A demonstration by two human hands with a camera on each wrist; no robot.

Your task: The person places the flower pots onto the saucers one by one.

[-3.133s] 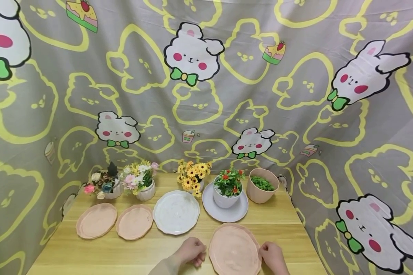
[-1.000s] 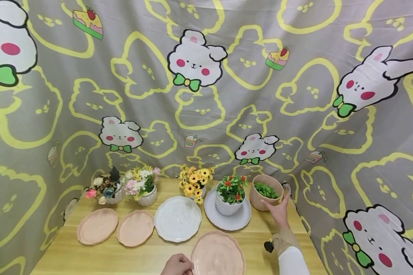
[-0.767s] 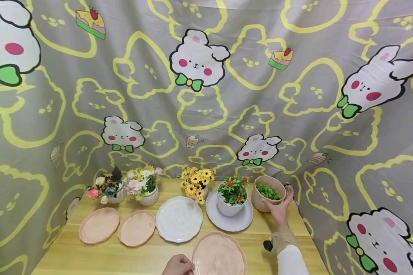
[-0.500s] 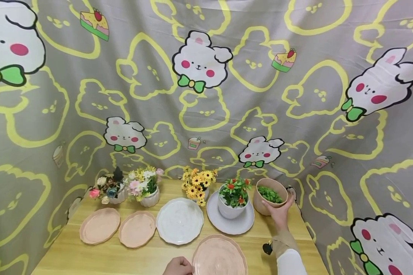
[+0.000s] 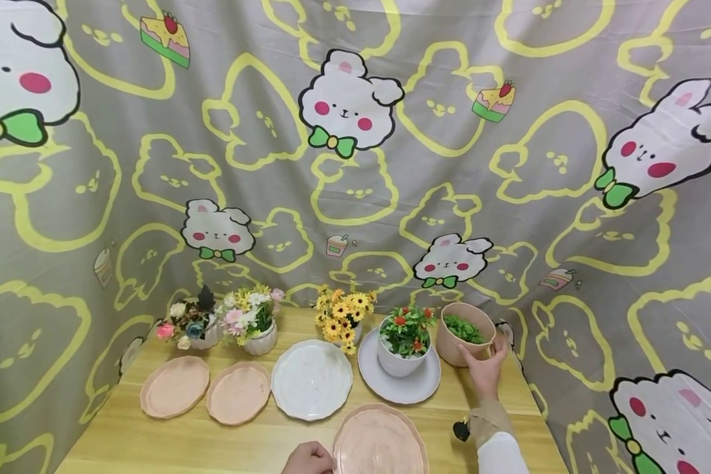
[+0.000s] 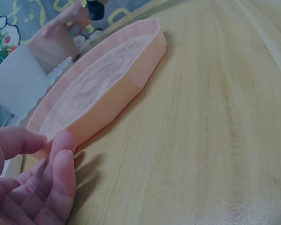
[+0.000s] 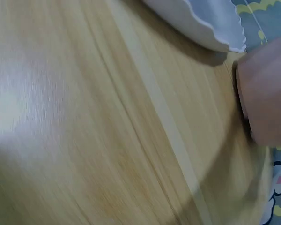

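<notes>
My left hand [image 5: 309, 458] pinches the left rim of a round pink plant saucer [image 5: 380, 442] at the table's front. In the left wrist view, thumb and fingers [image 6: 63, 164] meet at the near rim of that saucer [image 6: 117, 101]. My right hand [image 5: 487, 365] reaches to the back right and grips the front and right side of a pink flowerpot [image 5: 451, 350] with green leaves inside. The right wrist view shows only part of this pot [image 7: 267, 93], close to the table; the hand is mostly outside that view.
Left of the pot, a white pot [image 5: 398, 363] with red flowers stands on a lavender saucer [image 5: 422, 388]. A white saucer [image 5: 311, 380] and two pink saucers [image 5: 238, 394] lie further left. Yellow flowers [image 5: 340, 319] and two flower pots [image 5: 261, 339] line the back, before a patterned curtain [image 5: 355, 184].
Since about three seconds ago my right hand has left the front saucer's right edge and taken hold of the pink flowerpot. My left hand now pinches that saucer's rim.
</notes>
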